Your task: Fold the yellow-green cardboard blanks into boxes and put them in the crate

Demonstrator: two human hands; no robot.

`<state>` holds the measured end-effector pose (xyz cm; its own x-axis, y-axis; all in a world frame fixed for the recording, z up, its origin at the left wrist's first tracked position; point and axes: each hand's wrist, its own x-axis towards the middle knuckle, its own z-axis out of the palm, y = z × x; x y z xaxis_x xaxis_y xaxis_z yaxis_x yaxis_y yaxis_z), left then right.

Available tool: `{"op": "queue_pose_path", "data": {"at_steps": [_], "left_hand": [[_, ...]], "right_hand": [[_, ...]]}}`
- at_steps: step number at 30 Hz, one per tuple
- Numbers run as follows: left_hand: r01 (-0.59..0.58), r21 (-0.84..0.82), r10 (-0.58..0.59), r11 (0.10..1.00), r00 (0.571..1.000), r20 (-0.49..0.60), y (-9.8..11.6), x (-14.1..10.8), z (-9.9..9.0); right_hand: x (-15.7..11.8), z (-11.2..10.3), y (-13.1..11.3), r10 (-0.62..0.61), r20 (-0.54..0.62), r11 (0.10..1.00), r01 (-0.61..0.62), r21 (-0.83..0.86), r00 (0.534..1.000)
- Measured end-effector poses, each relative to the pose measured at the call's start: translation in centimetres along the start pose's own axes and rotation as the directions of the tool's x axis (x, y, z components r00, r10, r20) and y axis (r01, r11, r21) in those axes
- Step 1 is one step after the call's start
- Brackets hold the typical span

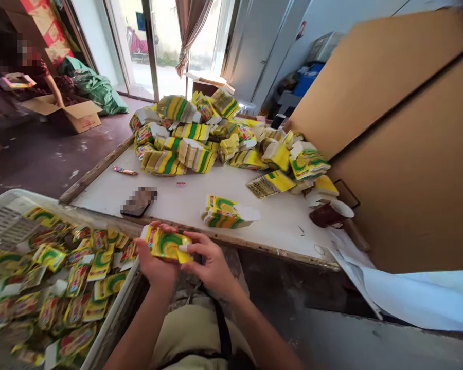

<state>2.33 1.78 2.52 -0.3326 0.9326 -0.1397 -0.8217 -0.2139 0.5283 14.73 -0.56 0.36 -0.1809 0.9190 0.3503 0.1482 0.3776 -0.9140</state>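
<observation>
Just in front of the table's near edge, a yellow and green printed carton (165, 245) is held between both hands. My left hand (158, 264) wraps round its left side, thumb at one end. My right hand (208, 259) pinches the carton's right end with thumb and fingers. Beyond them on the white table (165, 198) lies a small stack of the same flat cartons (224, 211). To my left stands a white plastic crate (19, 195) with many such cartons (77, 277) lying loose in it.
Bundles of flat cartons (193, 136) are heaped along the table's far side. A phone (139, 201) lies near the left, a dark red mug (332, 213) at the right. Large cardboard (405, 133) stands on the right. A person (52, 82) reaches into an open box (81, 121) at far left.
</observation>
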Motion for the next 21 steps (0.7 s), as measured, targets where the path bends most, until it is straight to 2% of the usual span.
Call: {"op": "queue_pose_path", "data": {"at_steps": [3, 8, 10, 13, 17, 19, 21], "left_hand": [[0.0, -0.011, 0.0, 1.0, 1.0, -0.003, -0.6, -0.2, 0.2], [-0.01, -0.045, 0.011, 0.999, 1.0, 0.016, -0.9, 0.1, 0.0], [-0.016, -0.046, 0.018, 0.999, 0.999, 0.032, -1.0, 0.1, -0.1], [-0.025, -0.06, 0.028, 0.998, 0.998, 0.055, -1.2, 0.0, -0.1], [0.009, -0.052, -0.007, 0.999, 0.999, 0.045, -1.4, -0.1, -0.1], [0.022, -0.026, -0.021, 0.999, 0.999, 0.026, -1.5, -0.2, -0.1], [0.011, 0.025, -0.012, 1.0, 1.0, 0.023, -1.4, -0.2, -0.2]], "right_hand": [[-0.4, 0.8, 0.4, 0.01, -0.11, 1.0, -0.011, -0.011, 0.994], [-0.6, 0.7, 0.8, -0.003, 0.014, 1.0, 0.003, 0.018, 1.0], [-0.6, 0.7, 1.0, 0.022, -0.022, 0.997, -0.02, 0.068, 1.0], [-0.4, 1.3, 1.1, 0.124, -0.115, 0.972, -0.097, 0.214, 0.986], [-0.4, 2.3, 1.2, 0.213, -0.045, 0.905, -0.179, 0.386, 0.976], [-0.6, 2.7, 1.2, 0.232, -0.028, 0.899, -0.203, 0.387, 0.972], [-0.6, 2.6, 1.3, 0.236, -0.022, 0.922, -0.217, 0.319, 0.971]]}}
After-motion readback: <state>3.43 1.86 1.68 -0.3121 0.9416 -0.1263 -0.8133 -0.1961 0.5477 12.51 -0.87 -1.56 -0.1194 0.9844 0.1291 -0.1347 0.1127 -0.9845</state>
